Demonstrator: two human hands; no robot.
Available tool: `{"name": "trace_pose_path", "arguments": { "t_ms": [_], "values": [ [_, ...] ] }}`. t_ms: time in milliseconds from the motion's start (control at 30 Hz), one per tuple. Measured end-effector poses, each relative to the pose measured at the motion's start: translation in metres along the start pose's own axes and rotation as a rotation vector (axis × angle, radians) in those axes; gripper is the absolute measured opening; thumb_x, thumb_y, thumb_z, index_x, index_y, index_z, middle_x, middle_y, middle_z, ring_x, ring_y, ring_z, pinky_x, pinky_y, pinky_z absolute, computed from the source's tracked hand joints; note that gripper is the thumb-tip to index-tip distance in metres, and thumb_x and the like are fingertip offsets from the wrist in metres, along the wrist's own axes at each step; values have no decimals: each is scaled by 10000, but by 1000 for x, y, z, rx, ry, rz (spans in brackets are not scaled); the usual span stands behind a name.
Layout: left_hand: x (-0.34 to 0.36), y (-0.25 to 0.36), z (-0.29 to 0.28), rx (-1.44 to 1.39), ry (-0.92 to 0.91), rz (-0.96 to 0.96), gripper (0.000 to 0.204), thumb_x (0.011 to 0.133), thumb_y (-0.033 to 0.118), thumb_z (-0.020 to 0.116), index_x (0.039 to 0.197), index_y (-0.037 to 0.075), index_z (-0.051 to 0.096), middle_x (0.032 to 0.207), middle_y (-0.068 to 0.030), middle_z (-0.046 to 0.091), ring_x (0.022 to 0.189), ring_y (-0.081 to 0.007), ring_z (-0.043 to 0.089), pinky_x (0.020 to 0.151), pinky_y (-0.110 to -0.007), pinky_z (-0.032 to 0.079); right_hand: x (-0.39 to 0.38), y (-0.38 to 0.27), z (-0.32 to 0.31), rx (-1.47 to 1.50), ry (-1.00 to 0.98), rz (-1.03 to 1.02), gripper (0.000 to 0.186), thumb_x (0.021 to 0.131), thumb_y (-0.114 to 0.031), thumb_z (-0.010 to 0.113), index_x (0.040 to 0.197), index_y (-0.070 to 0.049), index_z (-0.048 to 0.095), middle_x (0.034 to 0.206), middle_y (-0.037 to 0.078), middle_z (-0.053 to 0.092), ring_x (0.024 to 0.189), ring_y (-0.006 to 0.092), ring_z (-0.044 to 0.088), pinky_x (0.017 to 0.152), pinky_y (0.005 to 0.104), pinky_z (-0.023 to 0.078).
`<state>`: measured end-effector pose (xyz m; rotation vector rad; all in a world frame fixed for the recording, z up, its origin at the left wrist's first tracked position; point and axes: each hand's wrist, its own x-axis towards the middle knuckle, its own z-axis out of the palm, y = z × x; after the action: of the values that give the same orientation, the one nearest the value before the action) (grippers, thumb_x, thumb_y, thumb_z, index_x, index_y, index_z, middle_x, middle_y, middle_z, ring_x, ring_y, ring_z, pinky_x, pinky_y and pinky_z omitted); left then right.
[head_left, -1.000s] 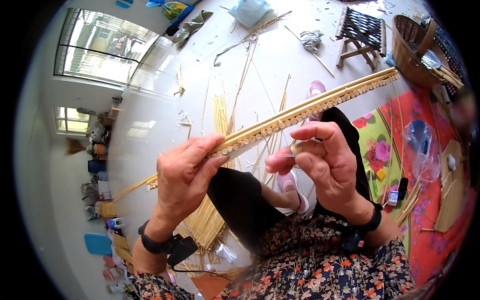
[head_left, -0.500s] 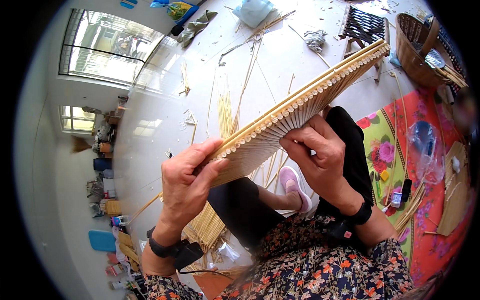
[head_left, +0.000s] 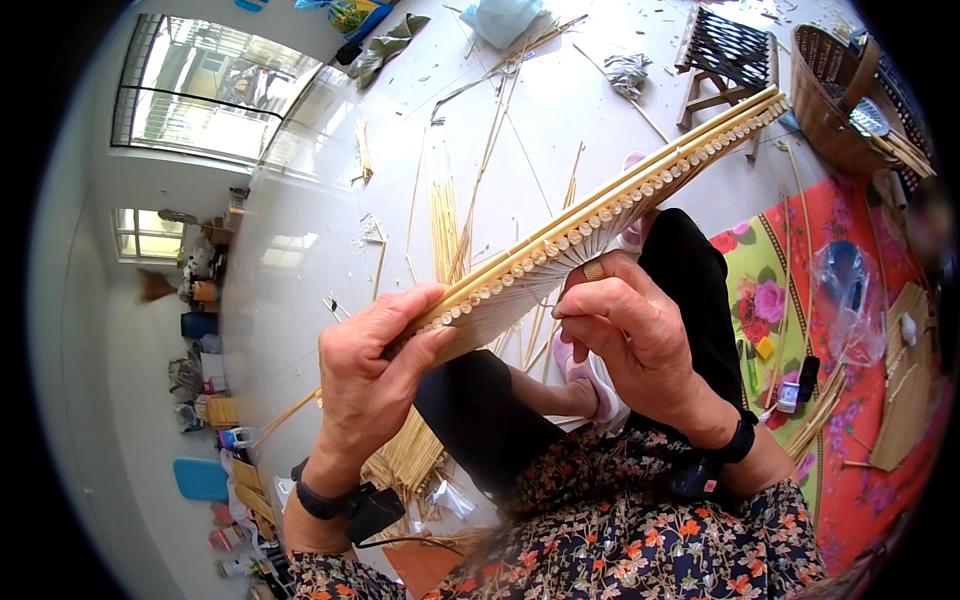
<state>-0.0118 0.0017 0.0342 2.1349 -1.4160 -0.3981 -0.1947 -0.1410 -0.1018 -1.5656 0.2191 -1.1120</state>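
A long panel of straw-coloured reed stems slants across the middle, rising to the far right. Two pale rods run along its upper edge, above a row of round cut stem ends. At its near left end, my left hand grips it, thumb on the near side and fingers over the far side. Below the panel's middle is my right hand, its thumb and fingertips pinched together close to the stems. A fine, thread-like strand shows by those fingertips; whether they hold it is unclear.
Reed stems lie in loose bundles on the pale floor. A low woven-top stool and a wicker basket stand far right. Flowered cloth covers the right side, with a clear plastic bag. A pink shoe shows below the panel.
My right hand has drawn slightly down and away from the panel's underside, and its fingers have turned. The panel has tilted a little; my left hand keeps its grip.
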Motion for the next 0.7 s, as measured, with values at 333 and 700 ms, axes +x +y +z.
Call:
{"name": "trace_pose_path", "arguments": {
  "t_ms": [333,700],
  "values": [
    [-1,0,1,-2,-8,29,345,893,-24,789,1233,-57,738,1045,-163,785,915,-194,755,831,-290,594,-3,-8,2,-30,10,65,112,934,21,749,1036,30,703,876,129,725,677,212,693,610,310,532],
    [-1,2,0,9,-11,25,340,886,-28,793,1221,-46,743,997,-144,776,864,-177,737,786,-282,580,-3,-6,4,-100,13,33,147,926,36,727,1071,26,709,915,152,742,736,279,757,641,334,577]
  ]
}}
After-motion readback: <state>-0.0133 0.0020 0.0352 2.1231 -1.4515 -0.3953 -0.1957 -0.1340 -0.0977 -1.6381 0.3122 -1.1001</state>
